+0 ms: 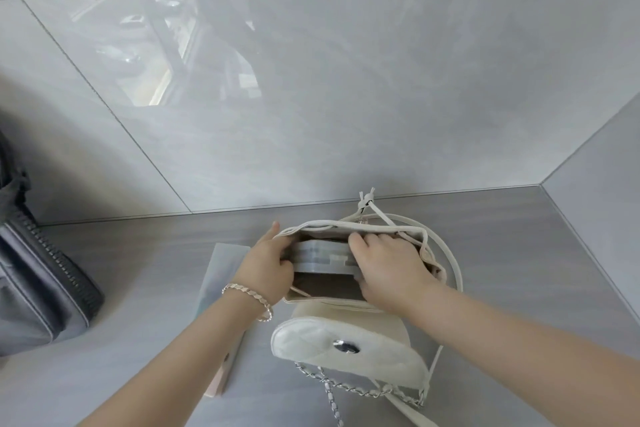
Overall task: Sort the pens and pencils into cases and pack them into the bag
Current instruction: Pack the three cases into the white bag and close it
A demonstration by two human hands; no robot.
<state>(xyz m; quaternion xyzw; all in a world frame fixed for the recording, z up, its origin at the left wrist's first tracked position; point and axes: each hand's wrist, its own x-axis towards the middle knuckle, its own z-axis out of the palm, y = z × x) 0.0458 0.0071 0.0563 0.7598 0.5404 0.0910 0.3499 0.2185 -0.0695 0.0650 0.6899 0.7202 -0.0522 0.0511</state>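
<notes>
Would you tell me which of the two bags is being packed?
The white quilted bag, a grey case in its open mouth; the dark grey bag sits apart, left.

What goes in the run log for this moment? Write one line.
packing | left hand grips bag rim, thumb on case | right hand grips case | case partway inside bag

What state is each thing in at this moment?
white bag: open, flap hanging forward.
grey case: partway inside the bag mouth, held at both ends.
left hand: grips case's left end at bag rim.
right hand: grips case's right end.
second case: lying flat on counter, outside bag.
</notes>
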